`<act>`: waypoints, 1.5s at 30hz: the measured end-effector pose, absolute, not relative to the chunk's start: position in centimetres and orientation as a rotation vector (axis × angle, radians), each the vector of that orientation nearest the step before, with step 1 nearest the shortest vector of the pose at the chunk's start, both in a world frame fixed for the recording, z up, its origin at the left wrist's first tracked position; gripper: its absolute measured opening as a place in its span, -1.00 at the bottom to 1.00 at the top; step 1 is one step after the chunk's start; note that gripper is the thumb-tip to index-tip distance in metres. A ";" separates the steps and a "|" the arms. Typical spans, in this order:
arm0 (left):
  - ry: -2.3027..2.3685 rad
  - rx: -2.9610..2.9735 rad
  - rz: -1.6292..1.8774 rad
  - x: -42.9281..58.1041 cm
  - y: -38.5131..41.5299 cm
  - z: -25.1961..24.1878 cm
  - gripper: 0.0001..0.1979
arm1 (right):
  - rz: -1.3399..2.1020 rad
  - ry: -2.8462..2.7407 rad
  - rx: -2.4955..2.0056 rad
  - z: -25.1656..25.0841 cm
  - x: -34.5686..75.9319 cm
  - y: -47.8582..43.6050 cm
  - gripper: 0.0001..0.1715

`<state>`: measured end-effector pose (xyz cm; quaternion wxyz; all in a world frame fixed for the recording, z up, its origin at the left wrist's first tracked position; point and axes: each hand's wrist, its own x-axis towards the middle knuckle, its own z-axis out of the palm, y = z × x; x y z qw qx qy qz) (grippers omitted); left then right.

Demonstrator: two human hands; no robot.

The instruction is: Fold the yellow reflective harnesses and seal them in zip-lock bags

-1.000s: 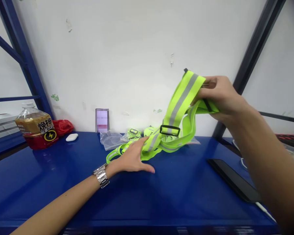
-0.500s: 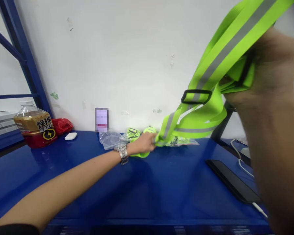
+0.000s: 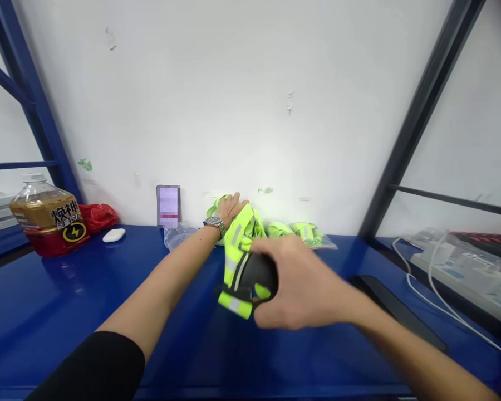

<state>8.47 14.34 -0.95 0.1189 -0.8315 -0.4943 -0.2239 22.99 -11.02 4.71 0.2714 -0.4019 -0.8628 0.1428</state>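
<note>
In the head view my right hand (image 3: 292, 281) is closed around a bunched neon-yellow reflective strap (image 3: 237, 262) with grey stripes, above the middle of the blue table. A dark rounded black part (image 3: 261, 275), whose kind I cannot make out, shows by its thumb and fingers. My left hand (image 3: 230, 209), below a metal wristwatch (image 3: 214, 223), reaches to the wall end of the table. Its fingers are stretched out over neon strap material and touch it. A loop of strap stands out left of those fingers. The palm is hidden.
Clear bags with neon straps (image 3: 307, 233) lie along the wall. A clear plastic bag (image 3: 177, 235), a propped screen (image 3: 168, 206), a white case (image 3: 114, 235), a red bag (image 3: 98, 217) and a big bottle (image 3: 50, 217) are leftward. A black phone (image 3: 394, 309) and power strip (image 3: 463, 267) are rightward.
My right hand has come down from the upper right to the middle, bringing the strap with it. The left hand has moved up towards the wall, and its fingers have straightened.
</note>
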 end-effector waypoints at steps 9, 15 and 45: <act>-1.567 -2.335 -0.361 9.6 15.7 -2.5 -0.60 | 0.139 -2.725 -1.303 -3.7 22.2 -7.1 -0.53; -1.467 -2.507 -0.121 9.0 15.4 0.8 -0.53 | 0.214 -2.776 -1.367 -6.2 22.0 -4.6 -0.44; -1.945 -2.736 -0.366 0.1 -4.5 -7.7 -0.43 | 0.257 -2.150 -1.863 -7.9 28.9 -6.8 -0.34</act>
